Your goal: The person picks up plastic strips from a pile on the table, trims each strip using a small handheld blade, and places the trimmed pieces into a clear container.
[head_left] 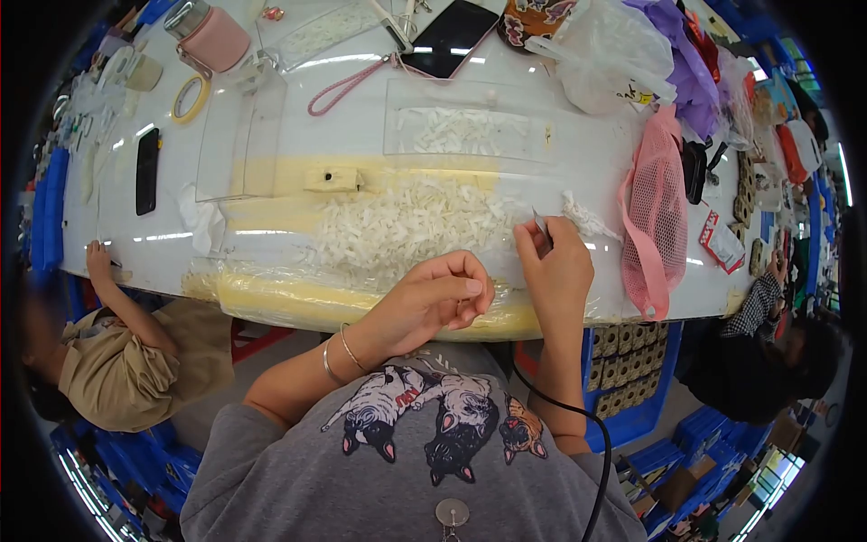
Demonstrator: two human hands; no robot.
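My right hand [558, 262] grips what looks like tweezers [540, 222], their pointed metal tip rising above my fingers, at the right end of a pile of white slivers [406, 224]. In front of the pile, my left hand [442, 294] is curled with its palm turned up and the thumb near the fingertips; whatever it may pinch is too small or hidden to name. Yellow padding under clear film [271, 298] runs along the table edge below both hands. A smaller white clump [587, 217] lies just right of my right hand.
Behind the pile sits a clear tray [424, 155] with more slivers, and a small beige block [332, 179]. A pink mesh bag [655, 212] lies to the right. A phone [450, 38] and a pink flask [212, 38] stand farther back. Other people sit at both sides.
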